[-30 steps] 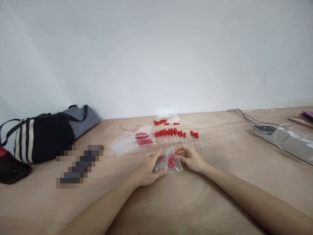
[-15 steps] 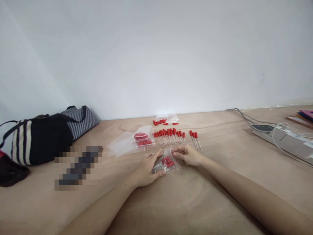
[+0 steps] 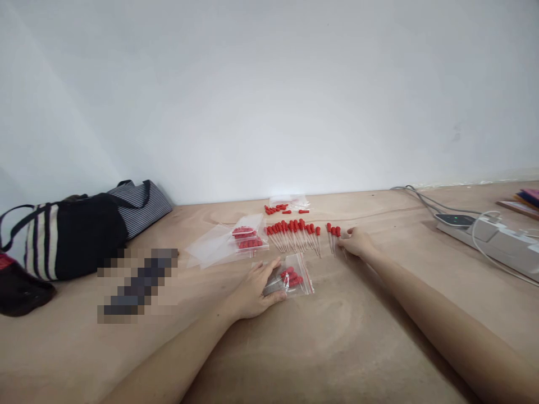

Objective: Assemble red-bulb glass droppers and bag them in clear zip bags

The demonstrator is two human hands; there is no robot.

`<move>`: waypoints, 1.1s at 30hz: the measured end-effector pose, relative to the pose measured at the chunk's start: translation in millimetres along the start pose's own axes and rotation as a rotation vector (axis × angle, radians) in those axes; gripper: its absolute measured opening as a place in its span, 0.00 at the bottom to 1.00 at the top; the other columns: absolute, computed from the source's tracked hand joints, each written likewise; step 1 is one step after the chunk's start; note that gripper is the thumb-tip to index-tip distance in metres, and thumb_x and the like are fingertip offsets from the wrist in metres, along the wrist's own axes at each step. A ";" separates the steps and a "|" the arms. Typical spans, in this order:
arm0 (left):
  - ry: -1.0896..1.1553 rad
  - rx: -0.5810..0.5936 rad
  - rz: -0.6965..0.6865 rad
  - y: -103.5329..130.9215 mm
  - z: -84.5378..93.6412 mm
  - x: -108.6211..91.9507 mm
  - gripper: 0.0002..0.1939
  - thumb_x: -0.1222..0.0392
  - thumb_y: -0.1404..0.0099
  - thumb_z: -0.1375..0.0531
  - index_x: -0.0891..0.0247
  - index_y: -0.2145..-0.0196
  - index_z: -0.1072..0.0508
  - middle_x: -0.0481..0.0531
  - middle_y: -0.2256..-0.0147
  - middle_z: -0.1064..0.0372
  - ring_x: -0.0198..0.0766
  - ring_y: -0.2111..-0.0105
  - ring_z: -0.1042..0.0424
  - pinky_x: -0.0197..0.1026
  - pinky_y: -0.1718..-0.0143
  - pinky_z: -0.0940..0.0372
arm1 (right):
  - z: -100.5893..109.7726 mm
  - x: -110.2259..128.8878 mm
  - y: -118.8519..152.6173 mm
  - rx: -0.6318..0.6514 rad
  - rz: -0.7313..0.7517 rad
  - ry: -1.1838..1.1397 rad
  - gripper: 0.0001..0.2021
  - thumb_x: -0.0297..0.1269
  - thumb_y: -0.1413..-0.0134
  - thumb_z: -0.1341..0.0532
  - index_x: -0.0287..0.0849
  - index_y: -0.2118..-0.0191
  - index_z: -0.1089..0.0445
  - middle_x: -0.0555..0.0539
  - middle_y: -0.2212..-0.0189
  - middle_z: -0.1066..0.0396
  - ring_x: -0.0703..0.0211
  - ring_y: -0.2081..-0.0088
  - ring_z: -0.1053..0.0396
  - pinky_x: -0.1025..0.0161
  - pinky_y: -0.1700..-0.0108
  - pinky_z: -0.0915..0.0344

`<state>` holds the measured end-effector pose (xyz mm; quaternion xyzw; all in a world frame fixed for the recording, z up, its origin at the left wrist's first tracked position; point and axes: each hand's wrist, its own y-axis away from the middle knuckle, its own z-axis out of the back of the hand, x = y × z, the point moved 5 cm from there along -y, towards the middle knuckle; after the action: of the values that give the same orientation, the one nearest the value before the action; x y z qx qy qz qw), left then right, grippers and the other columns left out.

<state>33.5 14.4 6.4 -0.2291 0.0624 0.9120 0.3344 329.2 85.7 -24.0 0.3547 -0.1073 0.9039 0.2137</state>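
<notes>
My left hand (image 3: 257,292) rests around a clear zip-lock bag (image 3: 304,285), thumb on its near side and fingers on its far side. Inside the bag lie several droppers with red bulbs (image 3: 290,277); their stems are partly under the hand. My right hand (image 3: 357,243) is farther right, fingertips pinched at the rightmost dropper (image 3: 338,230) of a small group of 3. To the left of that group, a row of red-bulbed droppers (image 3: 293,226) lies on the table, thin clear stems pointing toward me.
Left of the row lie filled bags of droppers (image 3: 249,238) and flat clear bags (image 3: 210,247). Behind are loose red droppers (image 3: 275,209) by another clear bag (image 3: 290,200). A black striped bag (image 3: 84,235) and a blurred dark object (image 3: 141,286) are left; a power strip (image 3: 484,235) is right.
My right hand has let go of the zip-lock bag's edge and moved right to the small group of droppers. My left hand has stayed on the bag.
</notes>
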 end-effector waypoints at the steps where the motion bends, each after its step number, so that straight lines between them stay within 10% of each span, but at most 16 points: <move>1: 0.001 0.003 0.000 0.1 0.0 -0.2 0.33 0.50 0.42 0.46 0.62 0.43 0.54 0.56 0.45 0.46 0.48 0.45 0.49 0.54 0.46 0.55 | 0.3 1.3 0.3 0.006 -0.005 -0.014 0.21 0.36 0.67 0.37 0.34 0.61 0.33 0.36 0.70 0.30 0.49 0.66 0.32 0.64 0.73 0.40; 14: -0.022 0.003 0.014 0.3 2.0 -3.2 0.32 0.49 0.42 0.46 0.60 0.43 0.53 0.56 0.44 0.48 0.49 0.45 0.50 0.54 0.45 0.56 | -2.3 47.1 73.4 0.308 0.213 -0.765 0.37 0.32 0.57 0.46 0.45 0.43 0.70 0.59 0.82 0.42 0.66 0.84 0.40 0.68 0.83 0.40; 33: -0.040 0.003 0.017 0.3 -0.4 0.4 0.33 0.48 0.42 0.47 0.62 0.43 0.53 0.57 0.44 0.49 0.50 0.44 0.51 0.55 0.45 0.55 | -35.9 43.4 107.2 0.363 -0.042 -1.078 0.20 0.35 0.57 0.42 0.46 0.58 0.52 0.57 0.79 0.38 0.65 0.80 0.34 0.64 0.77 0.34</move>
<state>33.2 14.4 5.9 -0.2098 0.0589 0.9191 0.3284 229.8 16.6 -24.7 0.7991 -0.0369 0.5944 0.0824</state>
